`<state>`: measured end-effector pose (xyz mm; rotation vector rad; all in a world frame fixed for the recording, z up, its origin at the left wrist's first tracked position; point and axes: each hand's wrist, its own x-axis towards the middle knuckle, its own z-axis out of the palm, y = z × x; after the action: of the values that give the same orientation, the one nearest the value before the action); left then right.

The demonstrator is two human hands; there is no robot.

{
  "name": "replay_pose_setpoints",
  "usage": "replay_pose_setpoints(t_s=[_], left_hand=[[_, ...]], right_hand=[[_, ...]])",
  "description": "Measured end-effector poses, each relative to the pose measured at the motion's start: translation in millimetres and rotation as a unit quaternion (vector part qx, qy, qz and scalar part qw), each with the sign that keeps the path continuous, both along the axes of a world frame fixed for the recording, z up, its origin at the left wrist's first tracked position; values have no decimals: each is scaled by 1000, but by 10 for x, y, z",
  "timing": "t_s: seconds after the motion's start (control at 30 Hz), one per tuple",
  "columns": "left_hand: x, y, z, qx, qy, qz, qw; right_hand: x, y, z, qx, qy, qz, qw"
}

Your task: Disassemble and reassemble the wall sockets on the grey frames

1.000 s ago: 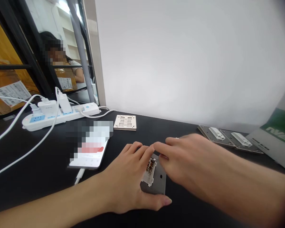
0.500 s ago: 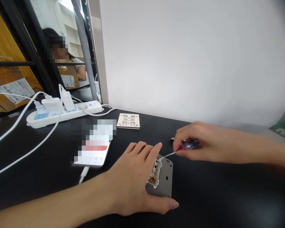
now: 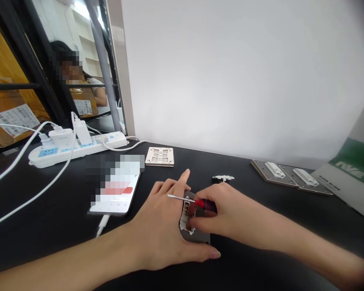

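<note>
white power strip (image 3: 79,148) with chargers (image 3: 60,138)

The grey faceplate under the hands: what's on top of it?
The grey faceplate carries a white plastic module with copper-coloured contacts; the left hand and right hand cover most of the rest, hiding that surface.

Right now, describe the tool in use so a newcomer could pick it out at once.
On the black table, find the grey wall plate under the left hand. The right hand grips a screwdriver over it. Its red collar and thin steel shaft pointing left mark it out from the flat beige frame beyond.
</note>
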<state>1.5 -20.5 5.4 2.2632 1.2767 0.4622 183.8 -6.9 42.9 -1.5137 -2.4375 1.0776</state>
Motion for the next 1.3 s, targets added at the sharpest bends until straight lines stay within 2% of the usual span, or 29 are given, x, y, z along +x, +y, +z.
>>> replay_pose_setpoints(t_s=[0.2, 0.3, 0.5, 0.6, 0.77, 0.93, 1.0, 1.13, 1.23, 1.3], left_hand=[[16, 17, -37, 6, -21, -4, 1000], [18, 20, -58, 15, -24, -9, 1000], [26, 32, -38, 3, -24, -8, 1000], [26, 33, -30, 3, -19, -10, 1000], [10, 19, -63, 25, -15, -5, 1000], [-19, 54, -89, 81, 17, -12, 996], [-33, 84, -104, 93, 38, 1, 995], [-62, 159, -130, 153, 55, 32, 986], [-77, 188, -87, 230, 27, 30, 972], [-87, 179, -32, 279, -10, 0, 960]], right_hand=[[-181, 9, 114, 7, -59, -30, 998], [-188, 6, 114, 13, -56, -29, 998], [-111, 49, 69, -57, -25, -10, 998], [-103, 53, 74, -69, -21, -10, 997], [-75, 0, 55, -44, 15, -2, 999], [71, 7, -8, 24, 54, -86, 995], [134, 5, -27, 23, 96, -130, 987], [187, -76, -92, -70, 246, -207, 944], [170, -172, -167, -122, 340, -224, 905], [151, -222, -208, -151, 381, -219, 885]])
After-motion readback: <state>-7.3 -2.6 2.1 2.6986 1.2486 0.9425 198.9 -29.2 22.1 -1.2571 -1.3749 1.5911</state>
